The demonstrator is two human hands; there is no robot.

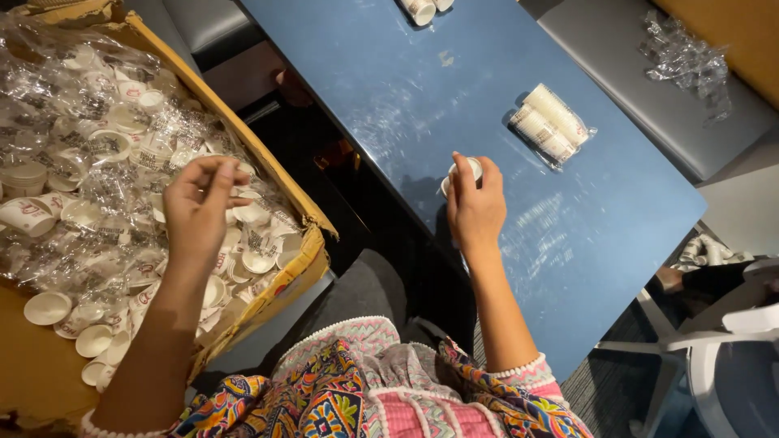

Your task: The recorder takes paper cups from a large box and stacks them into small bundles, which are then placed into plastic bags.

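head view: cup stack [459,173] tilted up-right.

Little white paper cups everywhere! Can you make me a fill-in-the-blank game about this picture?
1. The right hand holds a small white paper cup above the smooth ____ table.
2. The left hand hovers over a brown ____ box full of loose cups.
3. The clear plastic packet of stacked cups lies on the table in ____ rows.

Missing words: blue; cardboard; two

head view, looking steeply down, close range
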